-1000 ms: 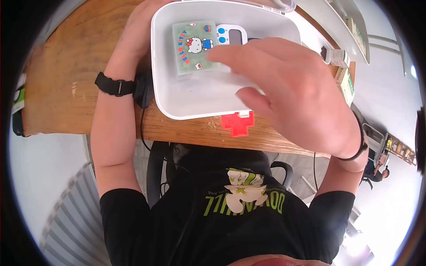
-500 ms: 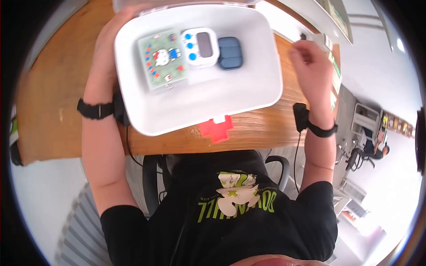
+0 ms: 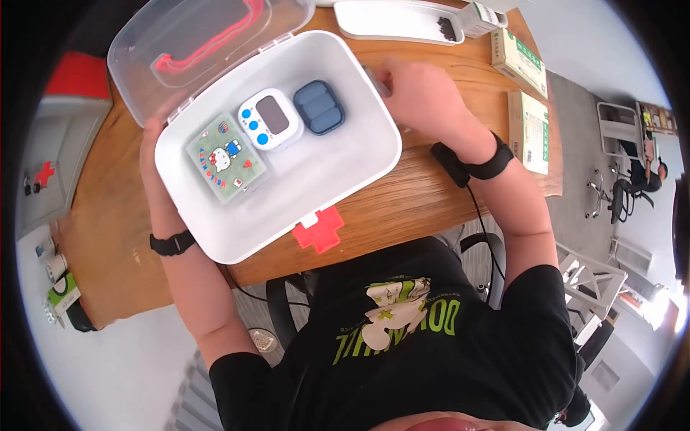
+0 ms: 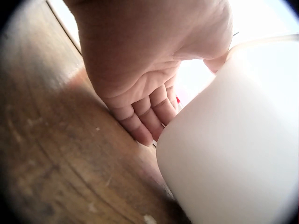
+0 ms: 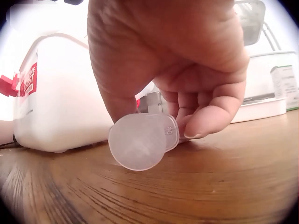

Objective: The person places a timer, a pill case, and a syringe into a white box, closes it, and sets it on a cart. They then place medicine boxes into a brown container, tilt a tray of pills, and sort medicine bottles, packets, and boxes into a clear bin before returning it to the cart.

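While right hand (image 5: 168, 56) pinches translucent piece (image 5: 138, 142), left hand (image 4: 145, 56) against white box (image 3: 302, 179)

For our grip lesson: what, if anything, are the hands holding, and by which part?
The right hand appears to grip a clear plastic piece behind its round, flat end. The left hand touches the white box at its rim.

The open white box (image 3: 291, 190) rests on the worktop (image 3: 381, 215) between left grip (image 3: 152, 147) and right grip (image 3: 425, 98); inside, the blue case (image 3: 319, 108) lies nearest the right grip.
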### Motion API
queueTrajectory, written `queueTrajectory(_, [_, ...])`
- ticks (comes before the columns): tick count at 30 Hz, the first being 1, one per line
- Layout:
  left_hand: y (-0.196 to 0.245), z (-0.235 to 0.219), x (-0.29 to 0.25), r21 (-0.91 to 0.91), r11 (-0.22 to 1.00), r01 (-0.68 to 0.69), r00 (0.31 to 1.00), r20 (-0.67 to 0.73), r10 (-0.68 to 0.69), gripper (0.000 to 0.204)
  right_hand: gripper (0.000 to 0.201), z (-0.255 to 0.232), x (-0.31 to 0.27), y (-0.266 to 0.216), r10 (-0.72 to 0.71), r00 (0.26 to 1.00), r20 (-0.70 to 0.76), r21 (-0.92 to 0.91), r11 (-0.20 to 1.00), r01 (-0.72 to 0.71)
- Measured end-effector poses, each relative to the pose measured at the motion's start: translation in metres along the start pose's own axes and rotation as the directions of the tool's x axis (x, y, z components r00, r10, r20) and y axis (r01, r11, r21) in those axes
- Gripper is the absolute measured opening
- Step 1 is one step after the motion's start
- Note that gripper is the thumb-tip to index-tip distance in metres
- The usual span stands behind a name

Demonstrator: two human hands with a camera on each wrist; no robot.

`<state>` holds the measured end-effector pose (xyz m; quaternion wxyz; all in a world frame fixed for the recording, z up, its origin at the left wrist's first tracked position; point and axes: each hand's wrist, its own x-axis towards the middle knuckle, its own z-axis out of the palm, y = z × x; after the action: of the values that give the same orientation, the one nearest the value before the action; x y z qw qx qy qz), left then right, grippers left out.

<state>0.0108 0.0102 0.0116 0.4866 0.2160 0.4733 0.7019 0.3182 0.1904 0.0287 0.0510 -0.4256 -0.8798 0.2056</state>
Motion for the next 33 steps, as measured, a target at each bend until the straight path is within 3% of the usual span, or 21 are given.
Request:
queueTrajectory(2, [0.0, 0.0, 0.0, 0.017, 1.0, 0.01, 0.999, -0.034, -0.01, 0.061, 0.029, -0.005, -0.003, 0.002, 0.019, 1.0, 0.021, 0.059, 0.998, -0.02])
queueTrajectory(5, [0.002, -0.004, 0.003, 0.084, 0.996, -0.016, 1.0, -0.002, 0.016, 0.057, 0.026, -0.024, -0.016, 0.006, -0.065, 0.985, -0.161, 0.096, 0.992, 0.082])
queueTrajectory(8, [0.006, 0.017, -0.007, 0.045, 0.999, 0.025, 0.995, -0.094, -0.021, 0.055, 0.027, -0.058, -0.029, 0.006, -0.053, 0.975, -0.218, 0.299, 0.947, 0.118])
queueTrajectory(11, [0.008, 0.01, -0.006, 0.024, 0.999, 0.048, 0.996, -0.073, -0.046, 0.053, 0.029, -0.09, -0.044, -0.01, -0.084, 0.972, -0.218, 0.585, 0.786, 0.199])
queueTrajectory(13, [0.008, 0.013, -0.006, 0.046, 0.998, 0.046, 0.994, -0.101, -0.041, 0.053, 0.036, -0.104, -0.05, -0.033, -0.221, 0.952, -0.211, 0.61, 0.732, 0.305])
queueTrajectory(15, [0.008, 0.01, -0.004, 0.075, 0.997, 0.022, 0.996, -0.083, -0.015, 0.052, 0.041, -0.107, -0.058, -0.063, -0.252, 0.948, -0.195, 0.599, 0.734, 0.319])
queueTrajectory(17, [0.006, 0.003, -0.001, 0.088, 0.996, 0.011, 0.999, -0.035, -0.008, 0.051, 0.043, -0.099, -0.064, -0.096, -0.181, 0.968, -0.173, 0.548, 0.799, 0.247])
queueTrajectory(19, [0.003, -0.008, 0.004, 0.086, 0.996, 0.012, 1.0, 0.028, -0.014, 0.051, 0.042, -0.102, -0.054, -0.094, -0.474, 0.871, -0.128, 0.231, 0.84, 0.491])
queueTrajectory(23, [0.001, -0.019, 0.007, 0.072, 0.997, 0.003, 0.995, 0.098, -0.01, 0.051, 0.03, -0.091, -0.049, -0.118, -0.636, 0.772, 0.007, -0.162, 0.761, 0.629])
queueTrajectory(29, [0.006, -0.002, 0.004, 0.189, 0.959, -0.21, 0.976, 0.105, 0.192, 0.042, 0.025, -0.075, -0.029, -0.135, -0.666, 0.644, 0.377, -0.221, 0.61, 0.761])
queueTrajectory(32, [0.014, 0.004, -0.003, 0.202, 0.956, -0.212, 0.972, 0.149, 0.184, 0.042, 0.026, -0.065, -0.02, -0.133, -0.709, 0.566, 0.421, -0.145, 0.563, 0.813])
queueTrajectory(33, [0.014, 0.003, -0.003, 0.183, 0.961, -0.205, 0.973, 0.146, 0.18, 0.042, 0.025, -0.066, -0.019, -0.134, -0.706, 0.583, 0.402, -0.098, 0.6, 0.794])
